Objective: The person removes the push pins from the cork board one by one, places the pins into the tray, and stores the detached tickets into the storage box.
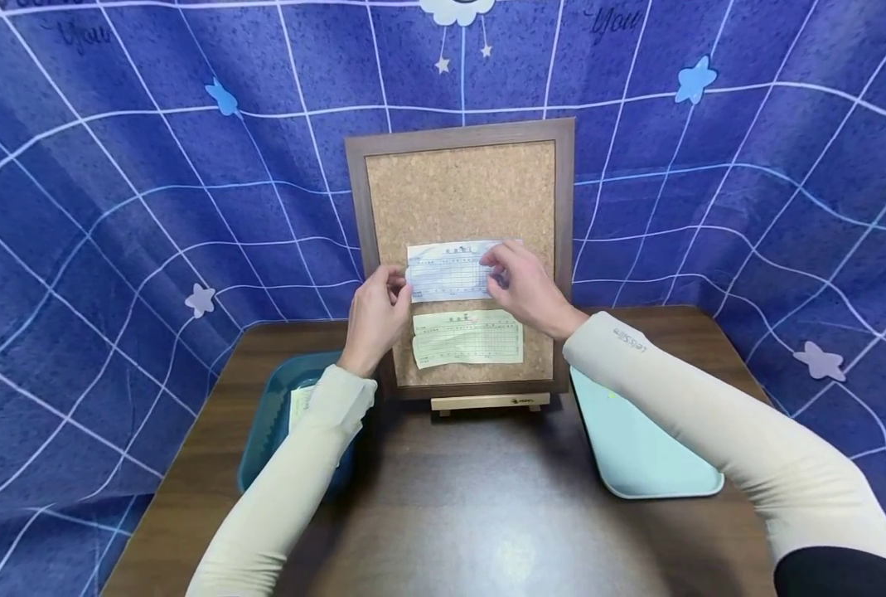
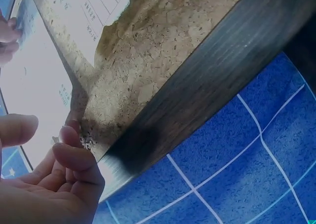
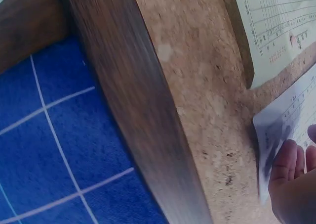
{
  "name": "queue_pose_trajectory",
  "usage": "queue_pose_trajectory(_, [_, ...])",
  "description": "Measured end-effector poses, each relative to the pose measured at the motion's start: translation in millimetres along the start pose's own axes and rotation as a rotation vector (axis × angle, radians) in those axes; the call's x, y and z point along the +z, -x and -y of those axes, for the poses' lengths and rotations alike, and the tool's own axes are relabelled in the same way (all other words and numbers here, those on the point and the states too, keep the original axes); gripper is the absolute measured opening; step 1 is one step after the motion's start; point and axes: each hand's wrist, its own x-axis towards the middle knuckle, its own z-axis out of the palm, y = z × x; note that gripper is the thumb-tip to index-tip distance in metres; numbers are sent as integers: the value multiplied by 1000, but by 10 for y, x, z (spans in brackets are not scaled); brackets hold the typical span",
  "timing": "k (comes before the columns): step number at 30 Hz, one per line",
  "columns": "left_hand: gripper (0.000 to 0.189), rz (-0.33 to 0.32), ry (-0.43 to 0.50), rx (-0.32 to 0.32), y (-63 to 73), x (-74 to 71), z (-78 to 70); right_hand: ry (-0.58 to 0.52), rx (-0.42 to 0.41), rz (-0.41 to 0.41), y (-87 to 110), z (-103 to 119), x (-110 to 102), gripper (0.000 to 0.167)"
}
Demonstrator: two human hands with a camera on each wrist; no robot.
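A printed paper slip with a bluish tint (image 1: 450, 274) lies against the middle of the corkboard (image 1: 461, 195). My left hand (image 1: 377, 315) holds the slip's left edge, thumb on the near side and fingers curled at the edge. Over the slip's right end is my right hand (image 1: 526, 286), its thumb and fingers bent but apart, with no object showing between them. In the right wrist view the slip's corner (image 3: 269, 130) shows beside the right fingers, with a shadow on the paper. Just below, a greenish printed slip (image 1: 467, 342) is on the cork, its left edge uneven.
The corkboard's dark wooden frame leans on a small wooden stand (image 1: 491, 404) on the brown table (image 1: 457, 473). A dark teal basket (image 1: 252, 448) with paper inside stands at left, partly behind my left sleeve. To the right lies a pale blue tray (image 1: 644, 464). Blue patterned cloth (image 1: 152, 207) hangs behind.
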Motion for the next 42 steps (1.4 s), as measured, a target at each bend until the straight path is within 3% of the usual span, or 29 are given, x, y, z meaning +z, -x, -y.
queue_pose_trajectory(8, [27, -18, 4, -19, -68, 59, -38, 59, 5, 25, -204, 101, 18, 20])
queue_pose_trajectory(16, [11, -47, -16, -25, -83, 78, -87, 87, 118, 48, -310, 219, 28, 20])
queue_pose_trajectory(21, [8, -55, -14, -22, -70, 72, -95, 94, 130, 38, -363, 239, 40, 14])
queue_pose_trajectory(32, [8, -32, -9, -10, -61, 34, -143, 140, 211, 27, -426, 277, 87, 6])
queue_pose_trajectory(42, [6, 12, 6, 52, -55, 20, -129, 170, 196, 3, -443, 262, 115, 7])
